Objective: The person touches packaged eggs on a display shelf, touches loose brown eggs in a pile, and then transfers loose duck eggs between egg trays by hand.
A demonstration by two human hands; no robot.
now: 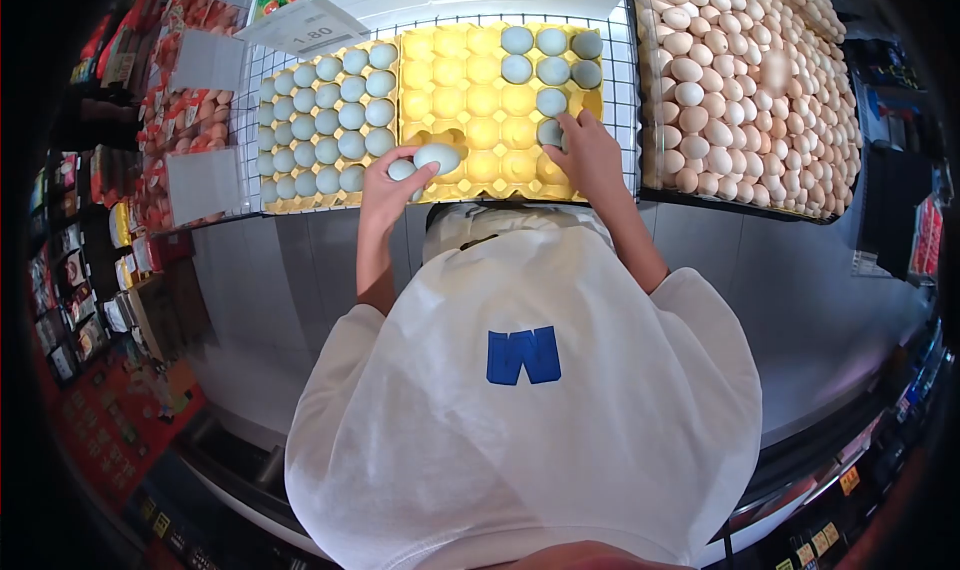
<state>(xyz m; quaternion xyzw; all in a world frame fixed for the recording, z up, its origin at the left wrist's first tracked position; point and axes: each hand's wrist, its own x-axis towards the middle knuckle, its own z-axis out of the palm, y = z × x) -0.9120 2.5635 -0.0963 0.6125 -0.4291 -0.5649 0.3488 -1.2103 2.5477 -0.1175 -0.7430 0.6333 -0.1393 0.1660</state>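
Note:
Two pale blue-green eggs (437,157) are in my left hand (388,180), held between thumb and fingers over the lower left corner of a yellow egg tray (450,73). My right hand (590,152) reaches over the right side of this tray, its fingertips around a blue-green egg (549,133) in the lower part. Several more blue-green eggs (552,70) sit in the tray's upper right cups, while its left and middle cups hold none. Close by on the left, another tray (385,53) is filled with rows of blue-green eggs (351,116).
Brown eggs (735,112) are heaped in a bin on the right. A price card (312,28) reading 1.80 stands behind the left tray. Red-packaged goods (205,105) lie farther left. A black wire grid (621,120) surrounds the trays.

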